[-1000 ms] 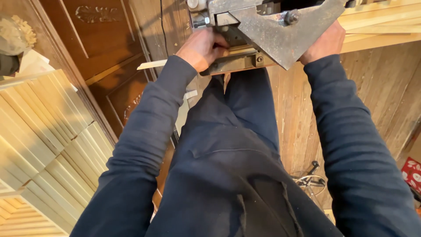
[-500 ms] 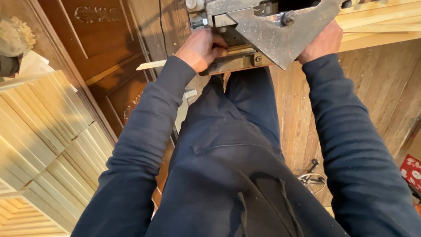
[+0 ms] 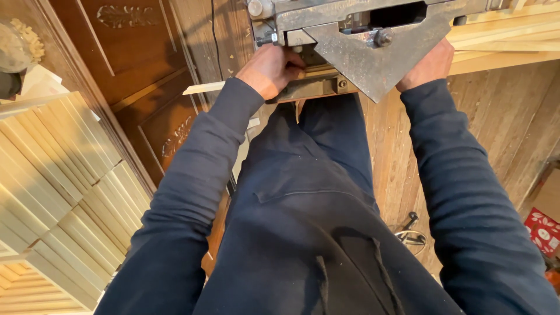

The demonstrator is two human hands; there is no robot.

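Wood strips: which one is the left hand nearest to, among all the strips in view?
The single strip sticking out leftward from under the machine, just beside the left hand. The others lie stacked: a big pile far left, another behind the right hand.

stacked slats (image 3: 58, 175) left, machine (image 3: 361, 41) ahead

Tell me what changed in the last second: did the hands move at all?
Hardly anything changed. The left hand keeps gripping at the front of the grey metal machine, by the thin wooden strip, and the right hand stays behind its triangular plate. Only the view drifted slightly. The stacked wooden slats lie as before.
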